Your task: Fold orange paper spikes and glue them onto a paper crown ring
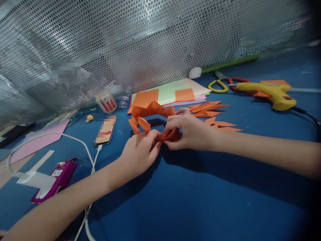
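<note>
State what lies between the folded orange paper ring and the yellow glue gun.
Loose pointed orange paper pieces lie scattered on the blue table between the paper ring and the glue gun; the head view shows it.

Blue table [200, 201] w/ glue gun [271, 93], scissors [223, 85], phone [105, 131], paper stack [173, 93].

The folded paper ring [150, 117] is sitting on the surface [200, 194], with the phone [105, 131] lying to its left, the loose folded pieces [213, 115] lying to its right, and the paper stack [173, 93] lying behind it.
</note>
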Available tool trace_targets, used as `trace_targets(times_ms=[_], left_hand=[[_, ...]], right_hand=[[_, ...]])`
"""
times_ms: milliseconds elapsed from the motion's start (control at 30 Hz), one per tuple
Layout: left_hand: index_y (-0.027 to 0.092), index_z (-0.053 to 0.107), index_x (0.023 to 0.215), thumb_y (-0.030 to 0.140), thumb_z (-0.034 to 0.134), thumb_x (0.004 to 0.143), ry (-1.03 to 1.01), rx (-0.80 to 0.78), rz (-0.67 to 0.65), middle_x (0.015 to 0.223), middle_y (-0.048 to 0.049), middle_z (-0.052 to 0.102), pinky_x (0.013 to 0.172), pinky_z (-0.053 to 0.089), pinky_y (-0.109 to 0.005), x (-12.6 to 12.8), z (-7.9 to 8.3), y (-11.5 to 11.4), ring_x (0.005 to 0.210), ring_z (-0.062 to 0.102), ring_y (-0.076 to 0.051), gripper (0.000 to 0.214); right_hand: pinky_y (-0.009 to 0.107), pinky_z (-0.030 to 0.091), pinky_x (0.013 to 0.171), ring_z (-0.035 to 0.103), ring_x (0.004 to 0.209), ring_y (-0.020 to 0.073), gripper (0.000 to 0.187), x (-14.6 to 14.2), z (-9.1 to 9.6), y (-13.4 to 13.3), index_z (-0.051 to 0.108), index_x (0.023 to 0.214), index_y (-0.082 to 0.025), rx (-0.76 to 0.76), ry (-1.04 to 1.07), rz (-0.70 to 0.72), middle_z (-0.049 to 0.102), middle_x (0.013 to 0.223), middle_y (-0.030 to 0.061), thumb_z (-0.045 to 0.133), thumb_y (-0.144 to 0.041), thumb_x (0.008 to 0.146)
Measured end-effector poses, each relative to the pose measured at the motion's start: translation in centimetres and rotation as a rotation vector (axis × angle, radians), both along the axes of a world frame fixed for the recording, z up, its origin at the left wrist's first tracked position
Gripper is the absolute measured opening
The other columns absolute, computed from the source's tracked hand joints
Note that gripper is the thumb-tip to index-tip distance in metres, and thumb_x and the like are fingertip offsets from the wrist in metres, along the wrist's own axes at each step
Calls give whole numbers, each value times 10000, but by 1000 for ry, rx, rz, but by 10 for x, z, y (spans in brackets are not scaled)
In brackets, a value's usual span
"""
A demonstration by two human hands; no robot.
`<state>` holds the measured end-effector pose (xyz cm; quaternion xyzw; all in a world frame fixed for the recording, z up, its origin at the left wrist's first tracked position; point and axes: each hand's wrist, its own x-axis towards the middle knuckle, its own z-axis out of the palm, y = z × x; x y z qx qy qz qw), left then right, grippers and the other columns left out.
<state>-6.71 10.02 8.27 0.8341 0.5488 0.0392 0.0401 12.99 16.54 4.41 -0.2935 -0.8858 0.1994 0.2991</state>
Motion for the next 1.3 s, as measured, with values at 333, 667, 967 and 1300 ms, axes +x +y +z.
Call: trace_targets(times_ms=[333, 667, 967, 1300], left_hand=[[211, 660, 1240, 228, 569, 1030, 172, -20, 51, 910, -77, 810, 639, 455, -328, 5, 5, -1, 845, 802, -330, 230], [197, 672, 1106, 247, 619, 1016, 89, -82, 61, 803, -37, 755, 637, 407, -323, 3, 4, 4, 807, 773, -303, 116], [203, 668, 1100, 202, 596, 1027, -196, -179, 59, 642, 53, 670, 635, 446, -267, -3, 5, 7, 598, 675, -173, 103], [221, 689, 792, 242, 721, 911, -331, -364, -40, 511, 93, 570, 542, 407, -225, -18, 20, 17, 445, 520, -108, 124]], right_hand=[[441, 353, 979, 620, 685, 161, 97, 1, 2, 6, 687, 734, -220, 75, -87, 26, 677, 690, -29, 738, -298, 757], [436, 350, 952, 671, 766, 198, 123, 7, -4, 11, 700, 865, -233, 121, -91, 43, 725, 769, -4, 711, -338, 802], [428, 419, 921, 656, 799, 214, 302, 19, 13, 10, 562, 966, -243, 243, -22, 43, 714, 883, 21, 683, -511, 896], [403, 495, 838, 668, 868, 202, 182, 79, 77, 47, 744, 1076, -204, 104, -495, -588, 751, 995, 71, 590, -288, 1026]])
